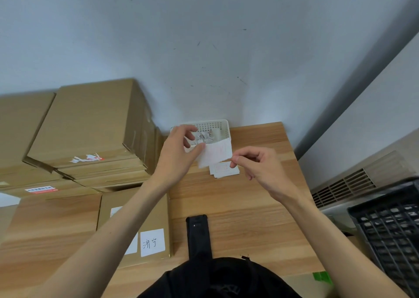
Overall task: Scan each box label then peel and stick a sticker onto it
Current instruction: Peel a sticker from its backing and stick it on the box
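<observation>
White sticker sheet (215, 155) hangs in the air between both hands, above the far part of the wooden tabletop (244, 207). The left hand (179, 152) pinches its left edge between thumb and fingers, and the right hand (254, 164) pinches its right corner between thumb and forefinger, the other fingers curled loosely. Just below the sheet a small stack of stickers (224, 169) lies flat on the tabletop. Behind the hands a white perforated basket (215, 127) stands against the wall, with crumpled paper scraps (205, 138) inside it. Near the person, a flat cardboard box (156, 211) lies on the tabletop beneath the left forearm, bearing a white label (152, 242) with handwritten characters. Just to its right a black handheld scanner (198, 236) lies on the tabletop, touched by neither hand. A pile of flat cardboard boxes (90, 127) is stacked at the far left. A black plastic crate (390, 236) sits at the right edge.
</observation>
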